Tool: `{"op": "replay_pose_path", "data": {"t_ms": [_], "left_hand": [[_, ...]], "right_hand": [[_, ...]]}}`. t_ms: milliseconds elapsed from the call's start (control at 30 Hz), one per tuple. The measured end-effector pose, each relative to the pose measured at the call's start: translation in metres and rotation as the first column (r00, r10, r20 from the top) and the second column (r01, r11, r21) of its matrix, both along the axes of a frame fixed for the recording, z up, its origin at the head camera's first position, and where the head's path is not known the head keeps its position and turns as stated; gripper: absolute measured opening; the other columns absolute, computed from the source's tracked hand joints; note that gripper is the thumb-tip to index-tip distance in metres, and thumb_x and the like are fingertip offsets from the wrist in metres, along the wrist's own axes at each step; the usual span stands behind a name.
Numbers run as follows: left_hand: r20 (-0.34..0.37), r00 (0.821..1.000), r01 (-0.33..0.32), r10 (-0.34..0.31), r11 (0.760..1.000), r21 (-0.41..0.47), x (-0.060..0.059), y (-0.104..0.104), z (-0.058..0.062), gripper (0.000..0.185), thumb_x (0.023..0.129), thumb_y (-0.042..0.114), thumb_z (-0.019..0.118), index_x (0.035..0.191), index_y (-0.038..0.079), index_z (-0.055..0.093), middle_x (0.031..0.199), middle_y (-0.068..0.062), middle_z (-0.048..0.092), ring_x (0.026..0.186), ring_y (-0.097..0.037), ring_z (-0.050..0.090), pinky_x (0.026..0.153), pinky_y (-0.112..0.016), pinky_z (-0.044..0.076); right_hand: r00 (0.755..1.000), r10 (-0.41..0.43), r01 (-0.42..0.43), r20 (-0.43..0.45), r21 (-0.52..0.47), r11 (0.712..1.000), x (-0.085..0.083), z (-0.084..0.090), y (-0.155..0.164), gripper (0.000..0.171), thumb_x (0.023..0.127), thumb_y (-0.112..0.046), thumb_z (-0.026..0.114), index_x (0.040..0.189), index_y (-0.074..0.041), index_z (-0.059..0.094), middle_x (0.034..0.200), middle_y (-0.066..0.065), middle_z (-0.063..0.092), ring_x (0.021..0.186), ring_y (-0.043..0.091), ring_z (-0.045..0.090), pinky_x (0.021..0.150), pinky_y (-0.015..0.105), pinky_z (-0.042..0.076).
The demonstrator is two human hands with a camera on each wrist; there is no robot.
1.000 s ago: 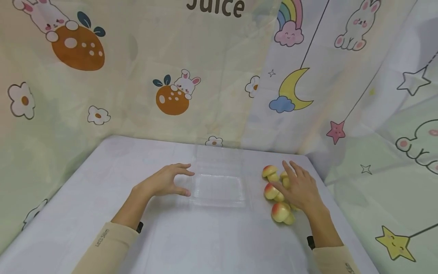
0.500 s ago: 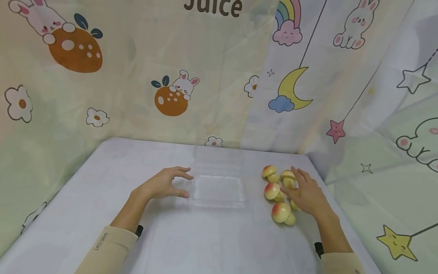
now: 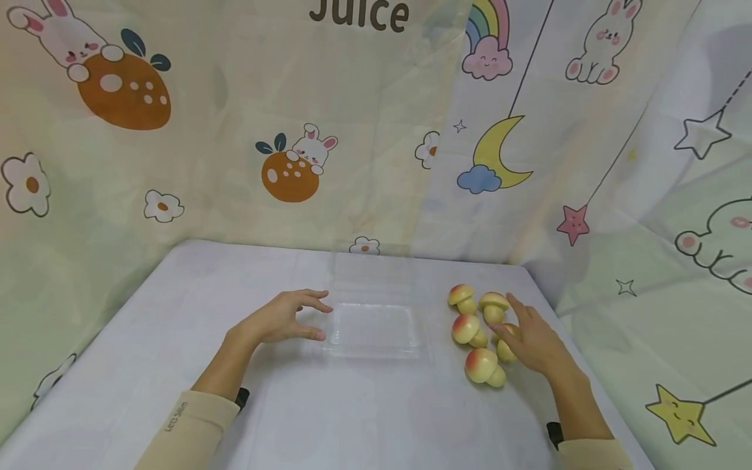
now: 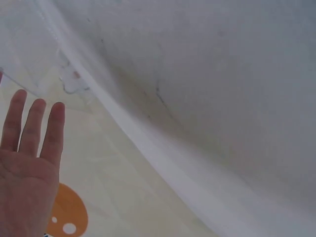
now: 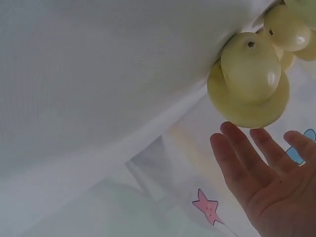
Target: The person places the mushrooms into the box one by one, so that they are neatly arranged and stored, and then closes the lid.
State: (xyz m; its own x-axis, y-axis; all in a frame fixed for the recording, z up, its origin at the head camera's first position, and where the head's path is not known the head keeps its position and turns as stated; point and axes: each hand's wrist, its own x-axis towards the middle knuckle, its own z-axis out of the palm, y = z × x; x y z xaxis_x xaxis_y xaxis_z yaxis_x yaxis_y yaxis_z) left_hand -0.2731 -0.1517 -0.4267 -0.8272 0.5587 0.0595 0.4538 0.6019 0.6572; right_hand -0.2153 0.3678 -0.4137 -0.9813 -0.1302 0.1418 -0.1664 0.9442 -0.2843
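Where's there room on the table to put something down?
There's bare table in front of the clear box, between the two sleeves. Another bare patch lies behind the left hand, up to the far edge. Only a narrow gap runs between the box and the mushrooms. It's crowded on the right: mushrooms bunch together, with the right hand close by.

Pale yellow mushrooms (image 3: 482, 365), some caps blushed red, by white table's (image 3: 352, 418) right edge.
Container (image 3: 376, 326) toward back edge: clear. Backdrop (image 3: 376, 98) past back edge: cream, orange-fruit/white-rabbit print. Sleeve (image 3: 196, 418), front: beige.
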Motion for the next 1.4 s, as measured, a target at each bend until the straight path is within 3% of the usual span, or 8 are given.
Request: {"op": "replay_pose_path", "data": {"t_ms": [233, 467, 667, 833, 1033, 1233, 1400], "left_hand": [[0.023, 1.000, -0.012, 0.012, 1.000, -0.006, -0.002, 0.005, -0.003, 0.056, 0.081, 0.041, 0.088, 0.131, 0.021, 0.071, 0.161, 0.001, 0.045, 0.144, -0.038, 0.045, 0.115, -0.058, 0.041], [0.000, 0.999, -0.034, 0.034, 0.999, -0.035, -0.003, 0.005, -0.002, 0.058, 0.080, 0.045, 0.088, 0.130, 0.023, 0.072, 0.161, 0.003, 0.044, 0.148, -0.035, 0.041, 0.117, -0.060, 0.038], [0.007, 0.999, -0.033, 0.033, 0.999, -0.026, -0.003, 0.003, -0.002, 0.057, 0.083, 0.044, 0.085, 0.134, 0.023, 0.069, 0.162, 0.003, 0.043, 0.142, -0.040, 0.047, 0.115, -0.059, 0.041], [0.040, 0.999, -0.029, 0.030, 0.999, -0.019, -0.001, 0.000, -0.003, 0.057, 0.085, 0.044, 0.084, 0.136, 0.023, 0.068, 0.163, 0.001, 0.041, 0.141, -0.042, 0.047, 0.114, -0.059, 0.041], [0.033, 0.999, -0.020, 0.020, 1.000, -0.016, -0.001, -0.002, -0.003, 0.058, 0.084, 0.046, 0.084, 0.135, 0.023, 0.068, 0.163, 0.001, 0.040, 0.145, -0.039, 0.043, 0.115, -0.060, 0.040], [0.064, 0.998, 0.014, -0.013, 1.000, -0.004, -0.002, -0.002, -0.003, 0.058, 0.085, 0.043, 0.084, 0.137, 0.022, 0.067, 0.165, -0.001, 0.038, 0.148, -0.037, 0.039, 0.116, -0.059, 0.040], [0.069, 0.998, 0.012, -0.012, 1.000, 0.004, -0.002, -0.001, -0.002, 0.058, 0.085, 0.041, 0.085, 0.136, 0.021, 0.067, 0.165, -0.001, 0.038, 0.150, -0.036, 0.037, 0.116, -0.058, 0.040]], "right_hand": [[0.998, -0.021, 0.022, 0.059, -0.020, 1.000, 0.000, -0.007, 0.005, 0.085, 0.105, -0.057, 0.048, 0.159, 0.003, 0.024, 0.146, 0.042, 0.043, 0.128, 0.063, 0.046, 0.095, 0.078, 0.042], [0.995, -0.036, 0.038, 0.098, -0.027, 0.999, -0.004, -0.010, 0.013, 0.085, 0.104, -0.058, 0.047, 0.157, 0.006, 0.028, 0.144, 0.043, 0.045, 0.130, 0.063, 0.044, 0.098, 0.077, 0.042], [0.989, -0.076, 0.078, 0.127, -0.010, 0.997, -0.005, -0.010, 0.019, 0.083, 0.105, -0.056, 0.047, 0.150, 0.012, 0.033, 0.140, 0.046, 0.047, 0.126, 0.064, 0.047, 0.098, 0.074, 0.043], [0.987, -0.081, 0.082, 0.142, -0.005, 0.997, -0.002, -0.010, 0.022, 0.075, 0.105, -0.051, 0.050, 0.145, 0.012, 0.041, 0.136, 0.043, 0.052, 0.121, 0.063, 0.052, 0.094, 0.071, 0.047], [0.988, -0.087, 0.091, 0.125, -0.024, 0.996, -0.003, -0.012, 0.022, 0.070, 0.103, -0.051, 0.055, 0.139, 0.009, 0.050, 0.129, 0.039, 0.060, 0.116, 0.059, 0.057, 0.090, 0.067, 0.051], [0.986, -0.103, 0.111, 0.132, -0.051, 0.993, -0.001, -0.013, 0.024, 0.065, 0.099, -0.053, 0.062, 0.128, 0.005, 0.058, 0.116, 0.034, 0.067, 0.103, 0.050, 0.065, 0.080, 0.058, 0.054], [0.988, -0.092, 0.104, 0.126, -0.092, 0.990, -0.001, -0.011, 0.024, 0.065, 0.096, -0.054, 0.066, 0.126, 0.003, 0.060, 0.116, 0.029, 0.068, 0.101, 0.044, 0.066, 0.078, 0.054, 0.055]]}}
